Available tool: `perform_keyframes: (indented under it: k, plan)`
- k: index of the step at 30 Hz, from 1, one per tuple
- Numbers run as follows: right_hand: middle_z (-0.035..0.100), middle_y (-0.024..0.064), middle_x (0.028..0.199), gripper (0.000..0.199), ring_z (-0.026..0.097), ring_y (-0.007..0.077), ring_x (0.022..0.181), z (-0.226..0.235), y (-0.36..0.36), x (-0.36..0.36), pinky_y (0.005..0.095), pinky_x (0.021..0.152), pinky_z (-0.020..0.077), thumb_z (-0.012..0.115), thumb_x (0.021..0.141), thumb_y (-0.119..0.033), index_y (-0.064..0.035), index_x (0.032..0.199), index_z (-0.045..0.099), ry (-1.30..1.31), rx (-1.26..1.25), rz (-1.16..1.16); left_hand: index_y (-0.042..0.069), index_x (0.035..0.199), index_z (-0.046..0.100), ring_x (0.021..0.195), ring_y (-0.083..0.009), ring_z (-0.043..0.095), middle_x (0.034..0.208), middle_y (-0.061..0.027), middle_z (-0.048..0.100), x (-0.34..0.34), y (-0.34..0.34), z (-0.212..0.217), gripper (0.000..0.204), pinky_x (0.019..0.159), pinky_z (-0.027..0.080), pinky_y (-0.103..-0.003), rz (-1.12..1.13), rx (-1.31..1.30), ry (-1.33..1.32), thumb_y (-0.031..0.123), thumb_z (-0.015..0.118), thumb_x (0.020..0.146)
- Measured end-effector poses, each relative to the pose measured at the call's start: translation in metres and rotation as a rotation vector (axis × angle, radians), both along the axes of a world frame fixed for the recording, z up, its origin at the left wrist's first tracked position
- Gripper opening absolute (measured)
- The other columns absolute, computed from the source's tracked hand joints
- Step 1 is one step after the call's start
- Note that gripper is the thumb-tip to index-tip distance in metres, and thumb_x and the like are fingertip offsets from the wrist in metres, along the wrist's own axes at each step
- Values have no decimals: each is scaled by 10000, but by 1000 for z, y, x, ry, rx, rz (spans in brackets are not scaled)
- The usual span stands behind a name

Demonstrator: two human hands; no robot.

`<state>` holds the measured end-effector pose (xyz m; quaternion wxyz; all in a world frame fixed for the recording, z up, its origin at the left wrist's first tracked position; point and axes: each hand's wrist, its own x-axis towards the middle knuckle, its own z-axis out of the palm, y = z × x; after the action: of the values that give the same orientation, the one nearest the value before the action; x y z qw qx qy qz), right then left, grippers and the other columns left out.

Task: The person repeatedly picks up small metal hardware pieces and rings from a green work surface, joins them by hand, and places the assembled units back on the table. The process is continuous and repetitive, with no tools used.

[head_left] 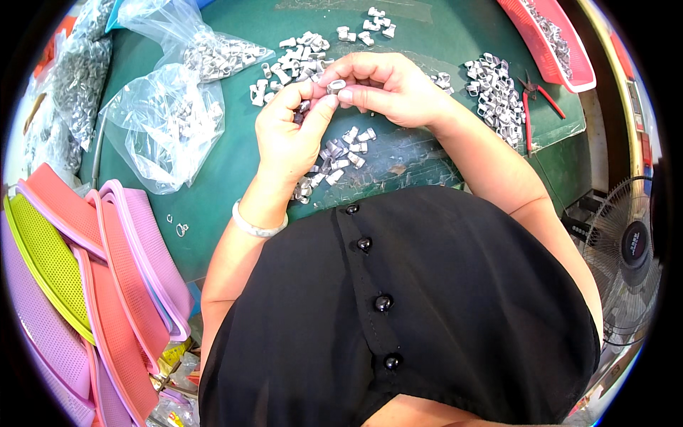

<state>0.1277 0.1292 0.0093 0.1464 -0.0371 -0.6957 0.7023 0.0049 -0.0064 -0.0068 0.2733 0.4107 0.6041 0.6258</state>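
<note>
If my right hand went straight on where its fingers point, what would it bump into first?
Your right hand would likely first press the small silver metal piece at its fingertips, then your left hand; exact depth is unclear.

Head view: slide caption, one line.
Left hand and right hand hold a small metal part over a green table.

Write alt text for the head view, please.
Left hand and right hand hold a small silver metal fitting above a green table. Similar fittings lie in piles nearby; red-handled pliers at right, perforated plastic baskets at left.
</note>
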Motion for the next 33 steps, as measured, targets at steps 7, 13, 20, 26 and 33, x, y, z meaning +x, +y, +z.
perform_keyframes:
  k: [7, 13, 20, 26, 33]
  plan:
    - [609, 25, 975, 203, 551, 91, 878, -6, 3, -2, 233, 792, 445, 549, 863, -33, -3, 1060, 588, 27, 26, -31, 5, 866, 635, 653, -24, 476, 755, 30, 575, 0, 0, 0, 84, 582, 406, -168, -10, -16, 15, 46, 660, 797]
    - [600, 35, 960, 162, 559, 105, 910, -10, 3, -2, 249, 822, 446, 557, 859, -24, 8, 1015, 588, 23, 113, -90, 7, 855, 636, 652, -22, 479, 757, 30, 581, 2, 0, 4, 75, 572, 404, -167, -8, -24, -28, 60, 657, 805]
    - [616, 38, 867, 172, 561, 89, 782, -1, -2, 0, 243, 710, 465, 611, 814, -62, -28, 982, 599, -26, 354, -169, 7, 872, 634, 651, -21, 483, 751, 32, 586, 0, 0, 1, 97, 581, 408, -169, -11, -19, -49, 80, 655, 812]
    - [590, 37, 783, 196, 553, 99, 690, 1, -3, -1, 240, 639, 472, 646, 780, -75, -38, 968, 605, 10, 481, -224, 21, 963, 607, 600, -9, 445, 743, 37, 564, -3, -2, 1, 129, 524, 339, -150, -59, -150, -98, 110, 586, 873]
    - [579, 20, 787, 237, 532, 103, 714, 0, -3, -1, 242, 646, 446, 639, 780, -45, -39, 1015, 603, 10, 498, -238, 32, 971, 604, 558, -13, 442, 715, 30, 565, -3, -2, 3, 140, 488, 321, -151, -90, -168, -222, 129, 536, 895]
